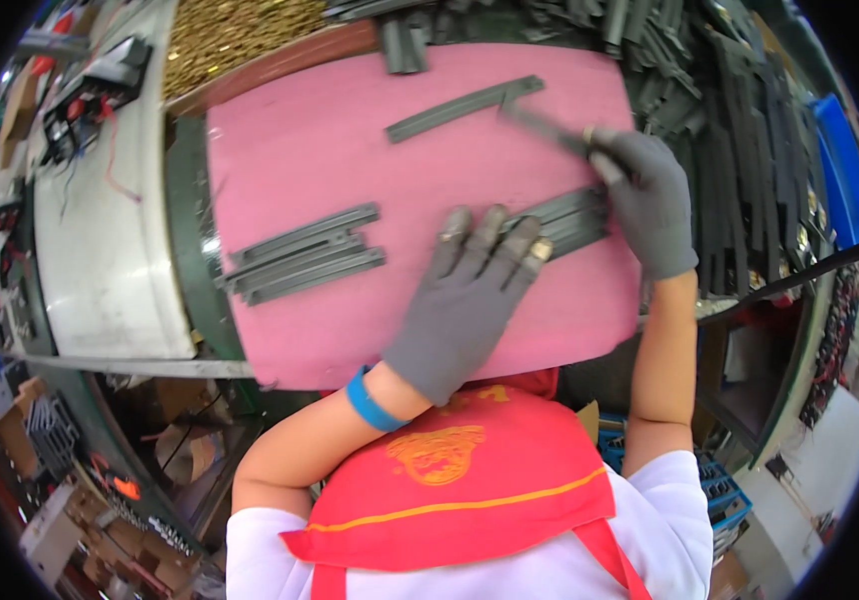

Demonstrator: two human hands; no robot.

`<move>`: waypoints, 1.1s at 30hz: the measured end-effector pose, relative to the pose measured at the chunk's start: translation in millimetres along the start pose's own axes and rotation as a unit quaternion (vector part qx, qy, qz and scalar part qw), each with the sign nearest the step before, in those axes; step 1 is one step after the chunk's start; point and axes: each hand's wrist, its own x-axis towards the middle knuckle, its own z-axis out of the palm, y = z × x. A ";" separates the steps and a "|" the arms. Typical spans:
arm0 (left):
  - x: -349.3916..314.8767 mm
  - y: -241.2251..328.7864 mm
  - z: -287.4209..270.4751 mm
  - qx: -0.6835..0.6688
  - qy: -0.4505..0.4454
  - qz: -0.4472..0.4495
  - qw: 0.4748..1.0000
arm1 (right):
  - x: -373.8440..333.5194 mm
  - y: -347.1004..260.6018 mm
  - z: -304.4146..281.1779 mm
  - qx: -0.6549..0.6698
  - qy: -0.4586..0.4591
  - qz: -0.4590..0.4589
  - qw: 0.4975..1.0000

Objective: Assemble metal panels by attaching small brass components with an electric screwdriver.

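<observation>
Both hands wear grey gloves with worn fingertips. My left hand [470, 300] lies over the pink mat with its fingers stretched out and apart. Its fingertips reach the left end of a small group of grey channel strips [570, 220]. Above that group, my right hand [650, 195] pinches one end of a grey strip [540, 125], which is smeared by motion. This strip points up and left, its far end near a single grey channel strip [465, 108] lying on the mat. To the left, several more grey channel strips [305, 253] lie side by side, slanting.
The pink mat [350, 170] covers the work surface. Many dark grey strips [740, 160] are heaped along the right, with a blue bin [843, 170] beyond. Small brass-coloured parts [240, 35] fill a tray at the back left. A black device with wires [100, 85] stands further left.
</observation>
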 end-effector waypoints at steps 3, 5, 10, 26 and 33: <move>-2.9 -1.3 -2.0 0.003 0.010 -0.008 1.000 | -5.0 -10.9 -2.7 0.041 -0.099 -0.010 0.994; -7.8 0.7 -4.6 -0.006 0.026 -0.003 1.000 | -8.2 -18.1 -4.7 0.080 -0.198 0.022 0.977; -39.6 -8.9 -30.4 -0.018 -0.028 0.004 0.999 | -27.6 -28.9 -37.4 0.001 -0.092 -0.064 0.994; -113.5 -65.1 -53.1 0.090 0.060 -0.259 0.960 | -59.6 59.1 -216.3 -0.275 -0.033 0.133 0.952; -120.7 -49.8 -54.1 0.194 0.069 -0.246 0.947 | -59.4 87.3 -203.2 -0.352 0.057 0.047 0.933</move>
